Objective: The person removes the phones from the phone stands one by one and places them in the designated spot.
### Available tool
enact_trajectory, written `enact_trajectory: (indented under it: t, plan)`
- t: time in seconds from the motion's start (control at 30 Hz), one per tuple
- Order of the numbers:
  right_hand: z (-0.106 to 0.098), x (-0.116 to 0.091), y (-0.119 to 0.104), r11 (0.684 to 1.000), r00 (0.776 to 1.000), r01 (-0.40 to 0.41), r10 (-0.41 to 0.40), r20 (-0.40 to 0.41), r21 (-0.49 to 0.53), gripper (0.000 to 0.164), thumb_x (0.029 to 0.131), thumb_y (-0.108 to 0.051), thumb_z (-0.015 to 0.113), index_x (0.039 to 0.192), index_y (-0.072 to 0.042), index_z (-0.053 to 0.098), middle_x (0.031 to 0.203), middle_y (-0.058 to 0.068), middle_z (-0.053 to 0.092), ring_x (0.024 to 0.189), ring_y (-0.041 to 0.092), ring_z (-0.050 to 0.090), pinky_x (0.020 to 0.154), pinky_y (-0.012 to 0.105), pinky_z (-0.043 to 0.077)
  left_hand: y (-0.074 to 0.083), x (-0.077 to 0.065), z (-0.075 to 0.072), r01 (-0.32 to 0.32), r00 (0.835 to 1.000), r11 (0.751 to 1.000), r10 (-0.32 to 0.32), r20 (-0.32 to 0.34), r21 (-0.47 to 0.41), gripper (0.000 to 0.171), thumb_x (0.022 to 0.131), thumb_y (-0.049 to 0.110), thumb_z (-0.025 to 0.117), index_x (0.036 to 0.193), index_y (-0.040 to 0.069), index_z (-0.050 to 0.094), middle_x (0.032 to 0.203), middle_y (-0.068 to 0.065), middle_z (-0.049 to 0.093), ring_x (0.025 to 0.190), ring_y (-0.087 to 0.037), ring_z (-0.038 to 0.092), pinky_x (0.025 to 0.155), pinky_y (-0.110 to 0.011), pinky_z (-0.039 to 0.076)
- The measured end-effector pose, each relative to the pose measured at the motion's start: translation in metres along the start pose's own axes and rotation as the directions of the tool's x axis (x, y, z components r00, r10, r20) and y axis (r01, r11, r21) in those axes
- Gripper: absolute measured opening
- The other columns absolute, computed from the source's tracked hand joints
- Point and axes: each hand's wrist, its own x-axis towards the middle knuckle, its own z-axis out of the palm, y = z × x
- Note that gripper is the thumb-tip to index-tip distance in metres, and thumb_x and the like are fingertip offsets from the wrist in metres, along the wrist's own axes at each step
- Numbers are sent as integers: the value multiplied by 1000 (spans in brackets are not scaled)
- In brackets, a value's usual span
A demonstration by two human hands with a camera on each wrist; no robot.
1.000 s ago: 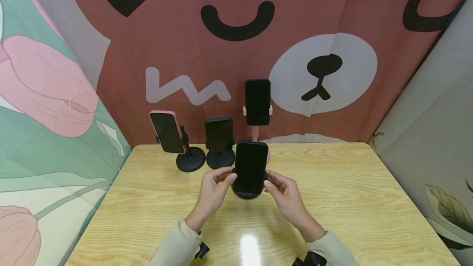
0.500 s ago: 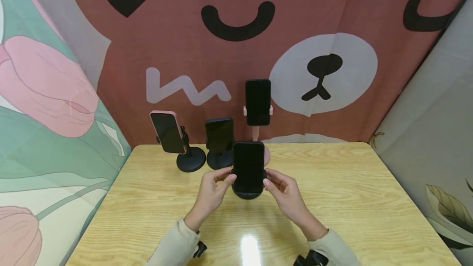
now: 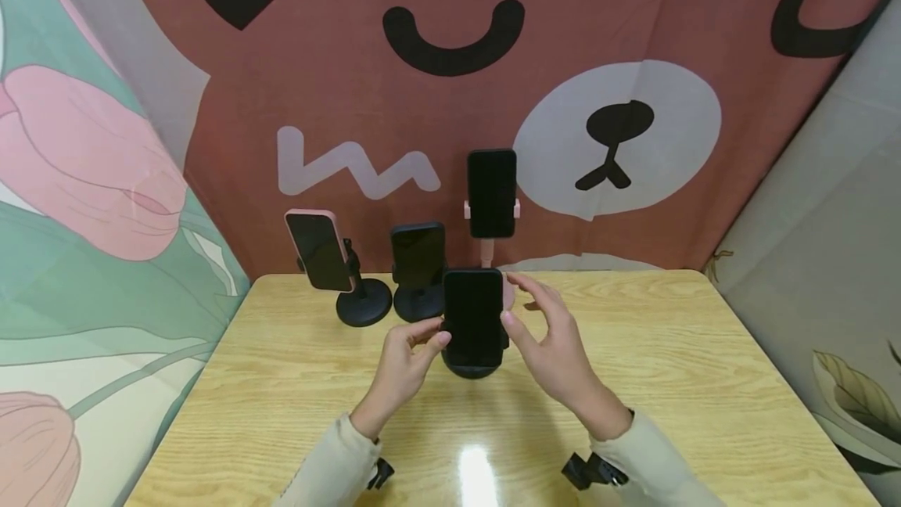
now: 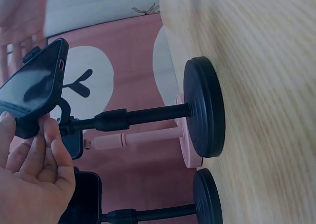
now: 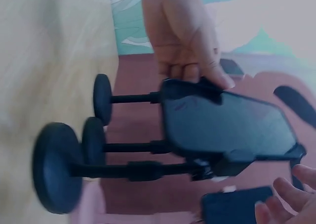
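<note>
A black phone [image 3: 473, 315] sits upright in the clamp of a black phone stand [image 4: 205, 108] with a round base. My left hand [image 3: 404, 362] pinches the clamp at the phone's left edge, thumb in front and fingers behind, as the left wrist view shows. Beside the phone's right edge is my right hand [image 3: 556, 346], its thumb and fingers spread apart around nothing. In the right wrist view those fingertips [image 5: 284, 189] are off the clamp arm [image 5: 234, 162].
Behind stand several other phones on stands: a pink-edged phone [image 3: 320, 251] at left, a dark phone [image 3: 418, 257] beside it, and a taller phone [image 3: 492, 194] on a pink stand. A wooden table [image 3: 669, 382] carries them, against a printed cloth [image 3: 338, 61].
The phone swung slightly left, then stayed still. My right hand has let go of the clamp's right side and moved up, its fingers spreading. My left hand keeps its grip.
</note>
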Motion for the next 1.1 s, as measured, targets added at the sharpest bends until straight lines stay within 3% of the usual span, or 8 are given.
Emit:
enact_trajectory:
  t: [0.23, 0.37, 0.53, 0.67, 0.73, 0.93, 1.0, 1.1]
  plan:
    - [0, 14, -25, 991, 994, 102, -99, 40, -84, 57, 92, -21, 72, 146, -15, 54, 149, 7, 54, 136, 28, 44, 107, 58, 39, -2, 0, -1, -28, 1000, 1000, 28, -1, -7, 24, 95, 7, 69, 114, -7, 73, 113, -23, 74, 99, -36, 74, 89, -28, 58]
    - [4, 22, -35, 975, 984, 171, -162, 73, -144, 60, 93, -33, 71, 147, -17, 53, 150, 10, 53, 140, 33, 42, 110, 65, 35, -4, 0, -1, -58, 998, 998, 58, 3, -11, 23, 95, 7, 69, 113, -6, 74, 109, -21, 76, 96, -32, 74, 87, -25, 58]
    - [10, 29, -49, 942, 977, 201, -173, 126, -269, 72, 97, -67, 50, 151, -21, 47, 156, 8, 46, 142, 31, 39, 108, 66, 34, -6, -1, -1, -82, 997, 996, 82, 7, -21, 24, 96, 9, 68, 115, -4, 74, 111, -20, 75, 96, -27, 75, 86, -25, 58]
    - [19, 33, -59, 884, 971, 222, -163, 173, -412, 88, 92, -83, 26, 155, -22, 42, 159, 9, 40, 146, 33, 35, 111, 66, 32, -6, -1, -1, -111, 994, 993, 112, 11, -41, 23, 98, 13, 67, 112, -2, 76, 109, -18, 76, 95, -14, 73, 85, -26, 59]
    - [23, 35, -63, 847, 967, 239, -162, 198, -474, 92, 91, -85, 20, 156, -22, 40, 160, 10, 38, 148, 35, 33, 116, 64, 30, -7, -1, -1, -129, 992, 991, 129, 0, -43, 20, 98, 12, 67, 108, -2, 77, 104, -17, 77, 93, -8, 71, 83, -27, 59]
    - [37, 41, -69, 754, 960, 251, -111, 259, -608, 100, 87, -88, 8, 159, -23, 33, 162, 12, 35, 152, 37, 28, 126, 57, 18, -9, -1, 2, -117, 992, 993, 116, -48, -20, 12, 94, 1, 67, 99, -3, 77, 98, -19, 77, 90, -7, 68, 80, -28, 58]
    - [40, 43, -68, 730, 959, 242, -81, 270, -640, 98, 88, -88, 12, 160, -24, 30, 163, 12, 34, 152, 36, 27, 127, 56, 16, -9, -1, 3, -110, 993, 994, 109, -47, -16, 13, 93, -1, 65, 98, -3, 77, 98, -19, 76, 90, -4, 67, 80, -28, 58]
    - [45, 45, -67, 704, 959, 228, -43, 279, -672, 93, 91, -85, 29, 161, -23, 28, 162, 12, 34, 152, 36, 27, 128, 56, 14, -8, -1, 3, -107, 993, 994, 106, -43, -11, 14, 93, -3, 64, 99, -3, 77, 97, -17, 77, 91, -4, 66, 80, -28, 58]
